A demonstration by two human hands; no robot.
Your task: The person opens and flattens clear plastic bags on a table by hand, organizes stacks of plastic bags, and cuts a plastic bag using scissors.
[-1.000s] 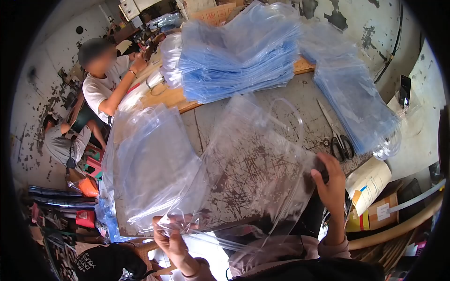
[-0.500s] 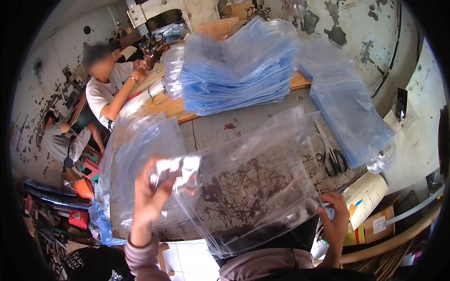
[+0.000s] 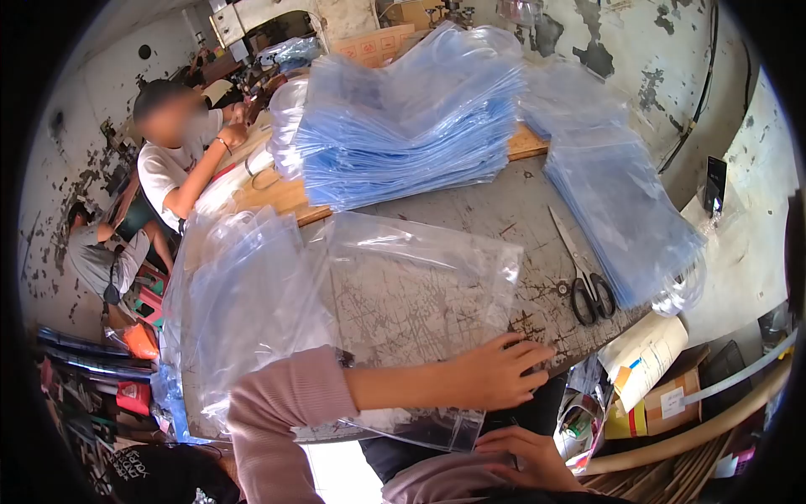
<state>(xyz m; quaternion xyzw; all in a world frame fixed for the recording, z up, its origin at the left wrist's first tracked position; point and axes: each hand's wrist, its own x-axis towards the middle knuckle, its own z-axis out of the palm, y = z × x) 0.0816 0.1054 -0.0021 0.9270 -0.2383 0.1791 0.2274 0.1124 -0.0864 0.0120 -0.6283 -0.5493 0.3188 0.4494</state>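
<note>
A clear plastic bag (image 3: pixel 403 290) lies spread over the scratched table top, its lower edge hanging at the near edge by my lap. My left arm reaches across the bag, and my left hand (image 3: pixel 501 372) rests with fingers apart near its right side, holding nothing. Close to the bag's lower right corner is my right hand (image 3: pixel 533 458), fingers stretched out toward the left; whether they touch the plastic is unclear. Left of this bag lies a loose pile of clear bags (image 3: pixel 252 294) with handles, partly covered by my sleeve.
A tall stack of bluish plastic bags (image 3: pixel 411 134) stands at the back. Another stack (image 3: pixel 625 218) lies on the right, beside black-handled scissors (image 3: pixel 592 294). The worn table (image 3: pixel 470 206) ends at my lap. One person (image 3: pixel 180 164) works at the left end; another (image 3: pixel 101 252) sits farther back.
The bag, raised between both hands before, now lies on the table. My left hand has swung from the left across to the right side. My right hand has moved down and left.
</note>
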